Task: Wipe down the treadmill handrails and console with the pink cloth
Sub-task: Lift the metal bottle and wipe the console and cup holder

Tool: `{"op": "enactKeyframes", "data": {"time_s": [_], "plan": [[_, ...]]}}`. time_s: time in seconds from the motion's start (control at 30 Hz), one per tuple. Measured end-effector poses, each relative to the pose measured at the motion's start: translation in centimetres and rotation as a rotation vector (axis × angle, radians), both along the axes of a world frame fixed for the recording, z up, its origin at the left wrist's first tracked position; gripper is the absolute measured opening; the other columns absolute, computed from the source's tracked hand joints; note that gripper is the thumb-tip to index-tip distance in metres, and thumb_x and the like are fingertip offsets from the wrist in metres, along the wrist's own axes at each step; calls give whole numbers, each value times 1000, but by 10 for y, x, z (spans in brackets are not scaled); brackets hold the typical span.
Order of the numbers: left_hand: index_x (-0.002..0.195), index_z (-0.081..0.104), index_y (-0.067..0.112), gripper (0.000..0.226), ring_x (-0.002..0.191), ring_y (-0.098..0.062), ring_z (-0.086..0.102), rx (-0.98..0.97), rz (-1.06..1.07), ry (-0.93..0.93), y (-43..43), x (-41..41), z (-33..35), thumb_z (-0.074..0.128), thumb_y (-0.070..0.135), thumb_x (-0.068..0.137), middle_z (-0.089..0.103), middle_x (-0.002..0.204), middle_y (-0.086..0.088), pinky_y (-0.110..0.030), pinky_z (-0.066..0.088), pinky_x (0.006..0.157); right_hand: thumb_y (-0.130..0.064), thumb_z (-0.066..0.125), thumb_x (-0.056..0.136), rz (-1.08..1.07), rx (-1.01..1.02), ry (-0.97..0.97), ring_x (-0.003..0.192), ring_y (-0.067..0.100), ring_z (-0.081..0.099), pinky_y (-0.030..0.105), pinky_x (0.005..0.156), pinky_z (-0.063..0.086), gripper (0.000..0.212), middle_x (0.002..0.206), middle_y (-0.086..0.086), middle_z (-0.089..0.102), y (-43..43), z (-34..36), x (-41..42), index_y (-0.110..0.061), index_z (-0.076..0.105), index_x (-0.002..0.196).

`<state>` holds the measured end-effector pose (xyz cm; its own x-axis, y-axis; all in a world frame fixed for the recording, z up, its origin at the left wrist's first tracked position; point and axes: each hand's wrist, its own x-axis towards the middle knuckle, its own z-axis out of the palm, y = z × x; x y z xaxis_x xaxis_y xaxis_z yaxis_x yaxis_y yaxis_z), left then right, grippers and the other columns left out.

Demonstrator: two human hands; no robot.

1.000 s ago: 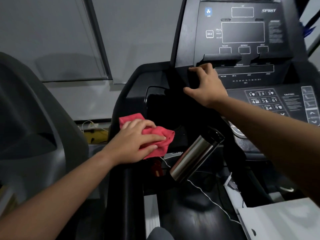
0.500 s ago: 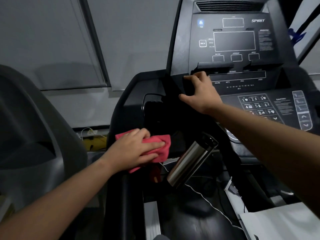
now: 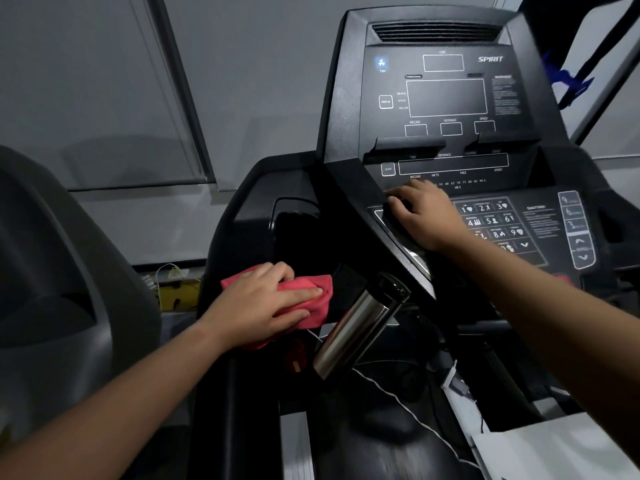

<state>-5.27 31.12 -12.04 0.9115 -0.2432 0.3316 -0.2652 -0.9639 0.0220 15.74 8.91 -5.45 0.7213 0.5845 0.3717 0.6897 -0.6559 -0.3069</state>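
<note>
The pink cloth (image 3: 313,289) lies bunched on the black left side of the treadmill, just below the cup-holder recess. My left hand (image 3: 263,304) lies flat on top of it and presses it down, fingers stretched to the right. The treadmill console (image 3: 446,98) rises at the upper right with dark displays. My right hand (image 3: 427,216) rests on the lower console panel just left of the number keypad (image 3: 491,220), fingertips bent down onto the surface and holding nothing. The left handrail (image 3: 235,393) runs down from under the cloth.
A steel bottle (image 3: 356,329) with a black lid leans tilted in the holder right of the cloth. A thin white cable (image 3: 408,407) trails over the deck. A white sheet (image 3: 554,452) lies at the bottom right. Another grey machine (image 3: 52,271) stands close on the left.
My right hand has let go of the console's left edge and dropped onto the lower panel by the keypad. My left hand has slid the cloth slightly along the left side.
</note>
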Motion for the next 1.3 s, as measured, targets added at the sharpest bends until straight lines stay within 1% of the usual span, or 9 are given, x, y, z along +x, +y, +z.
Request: {"op": "enactKeyframes", "data": {"time_s": [0.1,0.27,0.4,0.53,0.67,0.8,1.0,1.17,1.3], "plan": [[124,61,38,43,82,-15,53,-19,-31,-12,-19,13,2,40,54,91,53,96,1,-30,49,68,-39,44,94,-37,-32,-15,104,30,50,38,87,36,36,102,10,61,5,-1,5,-12,67,101],[123,63,36,46,84,-21,53,-9,-14,6,-56,40,10,34,50,90,54,99,-6,-33,48,68,-43,37,88,-42,15,-6,95,31,51,36,81,34,44,89,11,58,4,-3,5,-8,64,86],[123,62,37,43,82,-16,52,-16,-68,17,-37,32,8,37,51,90,54,97,-2,-28,44,68,-36,44,94,-44,15,-14,93,31,51,34,77,33,35,88,11,57,3,-3,7,-8,62,85],[131,52,44,44,88,-7,38,21,-113,121,-8,21,7,34,55,92,47,104,3,-25,40,79,-41,41,91,-52,-2,-29,94,30,50,33,76,31,39,90,11,58,4,-3,5,-9,63,87],[137,38,51,48,98,-9,36,42,-137,253,-15,30,18,23,59,92,42,114,2,-29,39,89,-44,36,89,-69,-25,-51,96,30,50,35,80,34,46,94,11,59,6,-3,4,-8,64,93],[134,50,42,40,111,-17,38,87,-186,283,-40,53,26,38,49,96,40,128,-2,-36,36,100,-33,47,96,-71,-12,-63,96,31,50,35,79,33,31,94,13,58,6,-3,4,-7,63,92],[135,48,44,40,104,-8,32,-68,-131,298,-31,76,25,42,49,96,39,122,1,-25,34,96,-30,48,96,-64,-6,-58,96,30,49,33,79,31,28,93,13,57,6,-2,3,-6,62,92],[136,46,45,40,111,-8,33,-210,-26,333,-30,74,21,43,49,96,33,115,9,-31,34,105,-30,49,95,-64,10,-67,96,31,50,34,80,33,29,93,14,58,7,-1,2,-5,63,92],[137,42,50,41,113,-11,32,-115,-85,290,-38,65,18,43,51,95,35,124,4,-24,25,101,-37,45,92,-66,11,-75,94,32,51,36,79,34,37,91,15,58,6,0,1,-5,63,89]]}}
